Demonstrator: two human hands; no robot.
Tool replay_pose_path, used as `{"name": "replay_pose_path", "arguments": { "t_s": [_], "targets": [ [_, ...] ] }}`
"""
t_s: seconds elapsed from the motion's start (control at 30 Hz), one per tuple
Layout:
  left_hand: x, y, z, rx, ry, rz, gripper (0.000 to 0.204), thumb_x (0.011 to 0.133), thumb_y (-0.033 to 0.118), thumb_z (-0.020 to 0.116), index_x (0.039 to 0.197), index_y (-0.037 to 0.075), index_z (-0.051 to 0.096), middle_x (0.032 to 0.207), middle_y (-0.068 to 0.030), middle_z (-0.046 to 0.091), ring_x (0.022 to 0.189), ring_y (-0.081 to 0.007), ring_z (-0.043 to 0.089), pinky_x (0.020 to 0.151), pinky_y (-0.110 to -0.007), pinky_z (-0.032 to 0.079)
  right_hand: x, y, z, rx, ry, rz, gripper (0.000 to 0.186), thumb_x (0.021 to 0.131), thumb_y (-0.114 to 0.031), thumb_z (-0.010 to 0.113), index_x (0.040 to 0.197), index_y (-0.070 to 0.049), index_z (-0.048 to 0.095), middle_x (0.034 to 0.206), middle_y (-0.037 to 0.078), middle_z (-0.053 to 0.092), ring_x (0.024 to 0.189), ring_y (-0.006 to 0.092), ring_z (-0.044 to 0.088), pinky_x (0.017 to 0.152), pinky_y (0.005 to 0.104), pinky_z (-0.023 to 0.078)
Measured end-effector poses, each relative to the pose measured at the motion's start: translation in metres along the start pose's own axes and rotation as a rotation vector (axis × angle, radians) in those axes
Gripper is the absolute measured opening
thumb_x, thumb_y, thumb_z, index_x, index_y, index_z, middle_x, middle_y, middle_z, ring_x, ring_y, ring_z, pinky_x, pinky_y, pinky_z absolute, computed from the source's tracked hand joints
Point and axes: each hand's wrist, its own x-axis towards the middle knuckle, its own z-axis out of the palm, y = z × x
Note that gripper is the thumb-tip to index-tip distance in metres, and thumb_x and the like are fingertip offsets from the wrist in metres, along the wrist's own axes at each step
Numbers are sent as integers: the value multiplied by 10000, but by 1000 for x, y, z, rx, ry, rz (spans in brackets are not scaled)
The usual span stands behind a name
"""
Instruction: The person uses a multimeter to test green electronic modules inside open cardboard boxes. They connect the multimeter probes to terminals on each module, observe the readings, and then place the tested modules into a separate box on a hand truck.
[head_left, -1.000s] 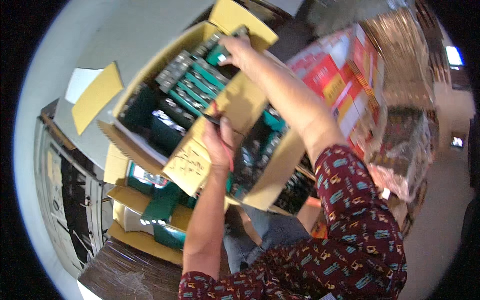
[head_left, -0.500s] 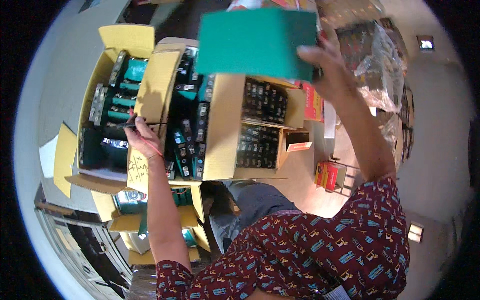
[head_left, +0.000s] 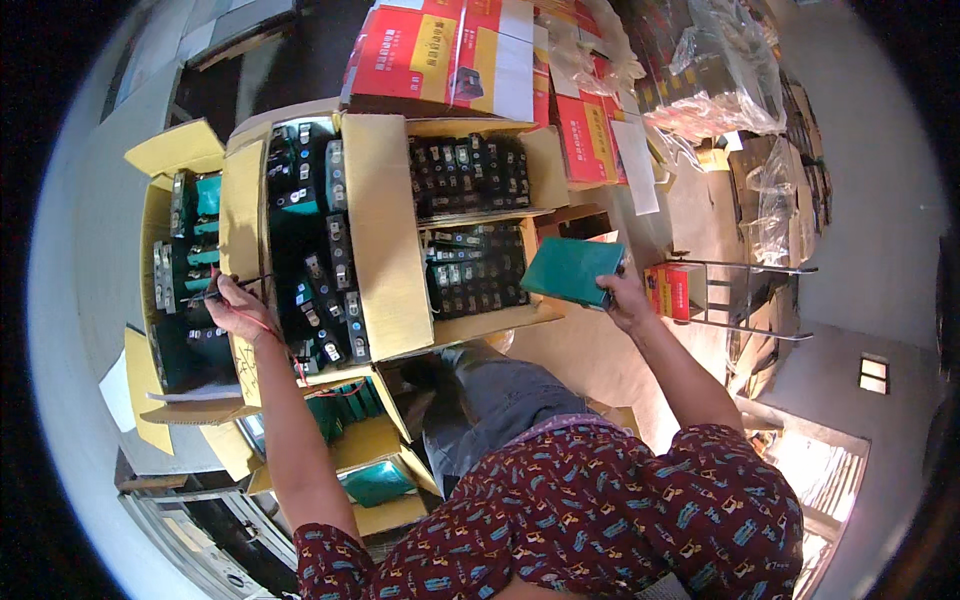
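Note:
My right hand (head_left: 626, 298) grips a green rectangular battery (head_left: 566, 268) by its end, to the right of the cartons. The battery's terminals cannot be seen. My left hand (head_left: 238, 310) is closed on thin black test probes (head_left: 208, 295) with a red wire (head_left: 262, 326), above the left carton. Green and black batteries stand in that open carton (head_left: 175, 150). Beside it, a middle carton (head_left: 375, 235) holds more batteries, some of them leaning. Farther right, a carton with two compartments (head_left: 485, 322) is packed with black-topped batteries (head_left: 470, 170).
Red and yellow printed cartons (head_left: 430, 55) stand at the back. Plastic-wrapped stacks (head_left: 720, 75) lie back right. A metal-framed hand cart (head_left: 750, 266) with a small red box (head_left: 672, 292) is at the right. Below the left carton are more open boxes (head_left: 365, 450) with green batteries.
My right hand has brought the green battery down and nearer, from above the cartons to their right side. The view has shifted too. My left hand still holds the probes.

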Motion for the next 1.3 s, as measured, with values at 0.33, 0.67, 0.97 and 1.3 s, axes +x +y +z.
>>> {"name": "replay_pose_path", "arguments": {
  "t_s": [0.33, 0.67, 0.97, 1.3],
  "targets": [
    [-2, 7, 1, -47, -10, -41, 322, 1064, 240, 585, 1261, -13, 620, 1102, -91, 684, 949, -183, 626, 820, -343, 545, 2, 67, -76, 308, 166, 117, 524, 908, -128, 614, 1402, -11, 485, 1315, 174, 623, 1159, 390, 648, 969, 592, 560],
    [5, -7, -17, 65, 17, 40, 374, 1062, 245, 572, 1355, 15, 583, 1152, -75, 657, 933, -162, 604, 737, -281, 500, 84, -13, 21, 625, 46, -71, 586, 923, -190, 640, 1464, -70, 449, 1417, 168, 570, 1248, 379, 603, 994, 577, 561],
    [-5, 31, -13, 61, -38, -66, 371, 1071, 276, 540, 1315, 0, 585, 1147, -74, 660, 932, -150, 623, 663, -243, 504, 304, -121, 183, 779, -65, -217, 413, 936, -135, 646, 1326, -55, 534, 1281, 141, 631, 1120, 300, 659, 846, 573, 608],
    [-6, 11, 0, -10, -14, -70, 383, 1045, 262, 539, 1275, -42, 575, 1182, -124, 652, 971, -182, 599, 833, -316, 511, 256, 9, 193, -208, 39, -598, 345, 964, -115, 654, 1262, 56, 618, 1054, 91, 711, 865, 171, 694, 705, 308, 577]
  ]
}}
